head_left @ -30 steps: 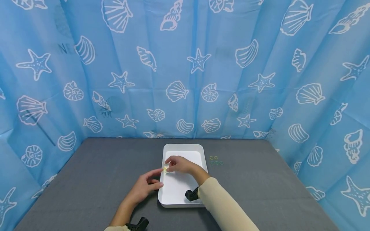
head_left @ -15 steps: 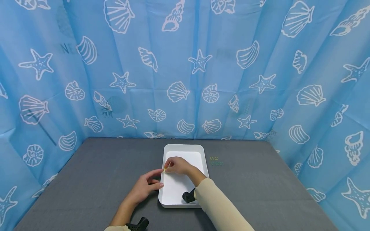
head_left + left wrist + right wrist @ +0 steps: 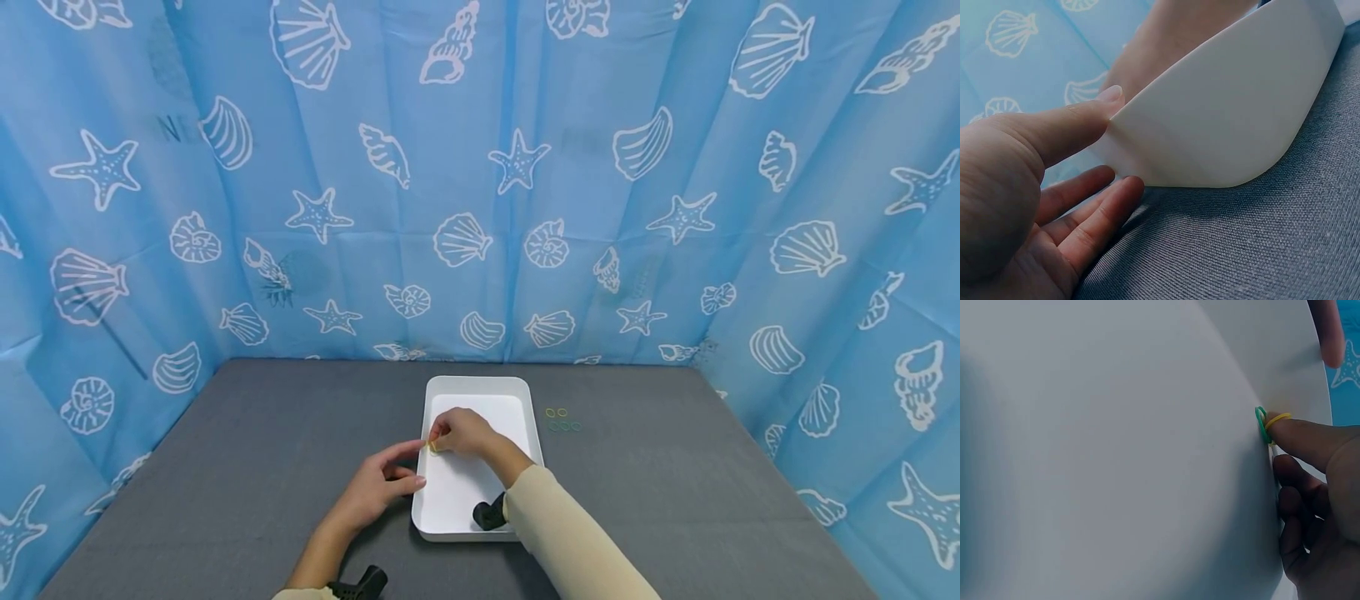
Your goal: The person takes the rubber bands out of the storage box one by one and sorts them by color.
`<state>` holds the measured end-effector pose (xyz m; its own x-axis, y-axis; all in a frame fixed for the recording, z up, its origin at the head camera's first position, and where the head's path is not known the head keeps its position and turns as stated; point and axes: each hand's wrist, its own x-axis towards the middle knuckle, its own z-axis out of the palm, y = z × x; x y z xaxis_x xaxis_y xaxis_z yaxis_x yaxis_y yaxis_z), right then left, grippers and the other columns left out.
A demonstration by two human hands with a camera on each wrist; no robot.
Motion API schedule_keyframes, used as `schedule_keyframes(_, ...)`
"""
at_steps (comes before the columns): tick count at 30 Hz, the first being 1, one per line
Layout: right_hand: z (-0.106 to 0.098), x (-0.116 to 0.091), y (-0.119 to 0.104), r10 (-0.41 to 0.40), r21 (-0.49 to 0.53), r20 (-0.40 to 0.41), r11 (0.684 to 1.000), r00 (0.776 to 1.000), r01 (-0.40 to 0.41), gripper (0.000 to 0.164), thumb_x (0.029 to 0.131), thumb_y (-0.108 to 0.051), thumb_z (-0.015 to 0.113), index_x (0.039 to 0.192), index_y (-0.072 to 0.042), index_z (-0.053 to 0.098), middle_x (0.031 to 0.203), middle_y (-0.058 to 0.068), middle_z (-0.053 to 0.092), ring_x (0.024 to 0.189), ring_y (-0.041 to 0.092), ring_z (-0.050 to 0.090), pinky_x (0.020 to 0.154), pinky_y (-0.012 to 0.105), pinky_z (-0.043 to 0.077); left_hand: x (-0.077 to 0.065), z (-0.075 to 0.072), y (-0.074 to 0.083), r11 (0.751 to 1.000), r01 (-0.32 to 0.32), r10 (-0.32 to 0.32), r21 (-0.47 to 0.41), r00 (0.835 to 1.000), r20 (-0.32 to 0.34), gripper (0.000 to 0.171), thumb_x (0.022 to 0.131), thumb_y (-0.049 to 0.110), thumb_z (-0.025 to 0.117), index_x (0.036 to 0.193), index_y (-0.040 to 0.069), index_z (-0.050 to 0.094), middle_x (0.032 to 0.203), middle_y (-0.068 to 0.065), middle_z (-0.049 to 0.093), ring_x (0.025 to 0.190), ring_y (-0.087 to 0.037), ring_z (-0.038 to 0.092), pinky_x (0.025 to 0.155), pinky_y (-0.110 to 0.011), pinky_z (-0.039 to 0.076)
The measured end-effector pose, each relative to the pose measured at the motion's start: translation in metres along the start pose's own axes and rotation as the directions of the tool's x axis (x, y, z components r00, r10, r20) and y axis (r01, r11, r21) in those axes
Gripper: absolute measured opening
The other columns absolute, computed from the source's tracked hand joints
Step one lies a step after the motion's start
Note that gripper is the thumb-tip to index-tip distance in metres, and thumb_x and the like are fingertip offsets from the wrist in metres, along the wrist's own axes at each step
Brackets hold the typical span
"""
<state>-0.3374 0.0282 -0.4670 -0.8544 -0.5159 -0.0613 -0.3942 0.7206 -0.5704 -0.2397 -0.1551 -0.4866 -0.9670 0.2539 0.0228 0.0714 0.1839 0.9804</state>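
Observation:
My left hand (image 3: 375, 483) touches the left wall of a white tray (image 3: 450, 504), fingers spread; in the left wrist view its thumb (image 3: 1088, 122) lies at the rim and other fingertips (image 3: 1127, 187) rest low on the outer side. My right hand (image 3: 467, 435) reaches inside the tray by that wall. In the right wrist view its thumb tip meets a small yellow rubber band (image 3: 1280, 418), beside a green rubber band (image 3: 1261, 425). The right fingers are curled; the yellow band seems pinched, partly hidden behind the thumb.
Two yellow rubber bands (image 3: 557, 412) and three green rubber bands (image 3: 564, 426) lie on the grey cloth right of the tray. A blue curtain (image 3: 480, 167) with shell prints hangs behind the table (image 3: 300, 417) and along both sides.
The right hand has moved slightly left with its fingertips at the tray wall. The pale yellow-green cluster seen earlier beside its fingers now shows as a yellow band. The left hand stays put.

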Motion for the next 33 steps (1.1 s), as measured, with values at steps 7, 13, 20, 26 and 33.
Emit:
schedule_keyframes(7,-0.004,-0.002,0.002,-0.016,0.041,-0.025,0.999,1.0,0.017,0.011,0.086,-0.009,0.072,0.077,-0.013,0.071,0.068,-0.007,0.06,0.062,0.008,0.048,0.059,0.023,0.037,0.003,-0.002,-0.007,1.0,0.003,-0.003,-0.003,1.0,0.012,0.058,0.086,0.013,0.075,0.139,0.005,0.053,0.134,-0.022,0.052,0.092,-0.023,0.063,0.076,-0.031,0.051)
schedule_keyframes(13,-0.008,-0.003,0.005,-0.013,0.076,-0.052,0.997,0.999,0.017,0.009,0.087,-0.006,0.069,0.08,-0.01,0.073,0.071,-0.005,0.062,0.065,0.009,0.049,0.059,0.023,0.038,0.003,-0.002,-0.009,1.0,0.005,-0.005,0.003,1.0,0.011,0.058,0.086,0.013,0.075,0.139,0.005,0.052,0.134,-0.021,0.052,0.092,-0.023,0.063,0.075,-0.031,0.051)
schedule_keyframes(20,-0.011,-0.005,0.013,-0.015,0.118,-0.12,0.993,0.993,0.029,0.01,0.09,-0.011,0.069,0.081,-0.009,0.073,0.071,-0.006,0.061,0.064,0.008,0.049,0.059,0.024,0.04,0.003,-0.001,-0.007,1.0,0.003,-0.003,0.002,1.0,0.008,0.058,0.086,0.014,0.075,0.139,0.004,0.052,0.135,-0.022,0.051,0.092,-0.023,0.063,0.075,-0.03,0.051)
schedule_keyframes(26,-0.019,-0.009,0.017,0.017,0.146,-0.152,0.989,0.988,0.005,0.011,0.09,-0.013,0.07,0.081,-0.008,0.072,0.072,-0.005,0.062,0.065,0.01,0.051,0.06,0.025,0.041,0.003,-0.001,-0.008,1.0,-0.026,0.026,0.007,0.999,0.018,0.058,0.087,0.013,0.074,0.139,0.003,0.052,0.134,-0.023,0.051,0.091,-0.023,0.063,0.074,-0.029,0.051)
schedule_keyframes(33,-0.03,-0.012,0.023,0.037,0.156,-0.189,0.988,0.981,-0.007,0.01,0.09,-0.013,0.07,0.081,-0.009,0.072,0.072,-0.004,0.062,0.066,0.01,0.051,0.06,0.026,0.043,0.003,-0.002,-0.009,1.0,0.0,0.0,0.01,1.0,0.008,0.057,0.086,0.013,0.075,0.138,0.005,0.053,0.134,-0.021,0.052,0.091,-0.024,0.062,0.074,-0.03,0.05)
